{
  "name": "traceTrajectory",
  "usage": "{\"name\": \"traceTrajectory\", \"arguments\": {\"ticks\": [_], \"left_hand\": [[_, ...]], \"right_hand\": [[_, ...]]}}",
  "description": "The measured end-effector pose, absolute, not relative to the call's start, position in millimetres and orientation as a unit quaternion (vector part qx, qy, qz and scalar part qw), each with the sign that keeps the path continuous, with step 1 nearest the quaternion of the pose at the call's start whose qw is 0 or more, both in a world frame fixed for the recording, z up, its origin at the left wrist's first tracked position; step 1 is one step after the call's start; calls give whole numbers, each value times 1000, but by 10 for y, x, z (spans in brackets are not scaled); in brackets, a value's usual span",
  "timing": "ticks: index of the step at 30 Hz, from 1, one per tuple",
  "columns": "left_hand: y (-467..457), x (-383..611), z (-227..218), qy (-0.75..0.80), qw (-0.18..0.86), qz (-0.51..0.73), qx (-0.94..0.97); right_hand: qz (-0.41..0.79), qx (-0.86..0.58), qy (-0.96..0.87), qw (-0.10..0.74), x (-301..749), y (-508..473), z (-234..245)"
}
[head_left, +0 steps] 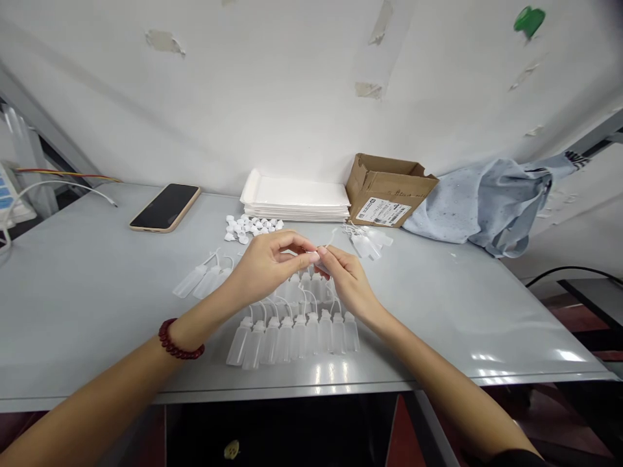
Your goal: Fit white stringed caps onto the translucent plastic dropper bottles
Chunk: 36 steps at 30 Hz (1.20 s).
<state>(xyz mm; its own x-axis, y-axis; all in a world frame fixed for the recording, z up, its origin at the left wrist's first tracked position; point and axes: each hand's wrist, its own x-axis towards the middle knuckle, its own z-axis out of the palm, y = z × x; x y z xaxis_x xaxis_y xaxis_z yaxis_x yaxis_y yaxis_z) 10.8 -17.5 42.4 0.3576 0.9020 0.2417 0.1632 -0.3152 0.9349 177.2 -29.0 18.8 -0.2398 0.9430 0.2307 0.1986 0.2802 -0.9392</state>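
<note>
Both my hands meet above the middle of the grey table (73, 311). My left hand (270, 263) is closed in a pinch on a small translucent plastic bottle (325, 250) with a thin tethered cap, and my right hand (348, 279) pinches the same piece from the other side. Just below my hands, several small squeeze bottles (292, 337) lie side by side in a row. A few more bottles (202, 280) lie to the left, and others (368, 241) to the right near the box. A heap of small white caps (250, 228) sits behind my hands.
A phone (164, 206) lies face up at the back left. A stack of white padded envelopes (296, 200) leans by the wall, beside an open cardboard box (387, 188). A pale blue cloth (487, 201) lies at the back right. Cables (63, 185) run at the far left.
</note>
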Motion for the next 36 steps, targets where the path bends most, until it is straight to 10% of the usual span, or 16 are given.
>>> {"name": "traceTrajectory", "arguments": {"ticks": [36], "left_hand": [[-122, 45, 409, 368, 406, 348, 760]], "right_hand": [[353, -477, -680, 430, 1796, -279, 139]]}}
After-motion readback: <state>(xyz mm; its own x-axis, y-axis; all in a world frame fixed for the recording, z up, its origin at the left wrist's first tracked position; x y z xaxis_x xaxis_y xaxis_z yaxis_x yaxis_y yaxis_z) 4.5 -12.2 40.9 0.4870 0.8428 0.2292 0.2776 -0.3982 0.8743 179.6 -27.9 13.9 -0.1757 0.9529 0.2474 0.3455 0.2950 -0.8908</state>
